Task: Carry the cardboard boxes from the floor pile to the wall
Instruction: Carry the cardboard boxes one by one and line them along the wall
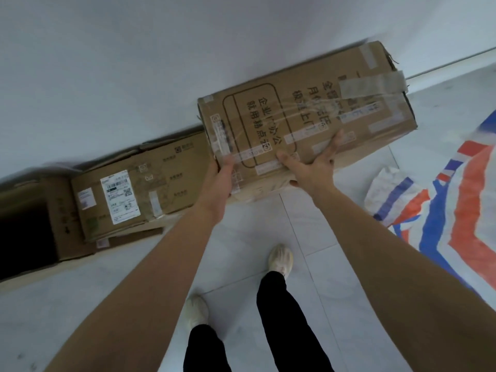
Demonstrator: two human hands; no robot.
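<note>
Two bare forearms reach forward from the bottom edge, and below them are black trousers [284, 312] and two pale shoes [280, 260] on the light tiled floor [308, 237].

The left hand [222, 173] grips the near left corner of the box [308, 114]. Its thumb lies on the top face and its other fingers are hidden under the edge. The right hand [314, 165] holds the near edge of the same box, a little to the right of the left hand. The thumb and one long finger are spread flat on the top face, and the remaining fingers curl under the bottom, mostly out of sight.

The box is brown cardboard with clear tape and dark printed characters, partly blurred. It is tilted, and its far end is close to the white wall [134, 63]; I cannot tell whether it touches the wall or the floor.

To the left of the left hand, a second box [139, 189] with white labels lies along the wall. Further left is an open box [26, 226], dark inside and cut off by the frame. To the right of the right hand lies a striped bag [456, 210], red, blue and white, also cut off.
</note>
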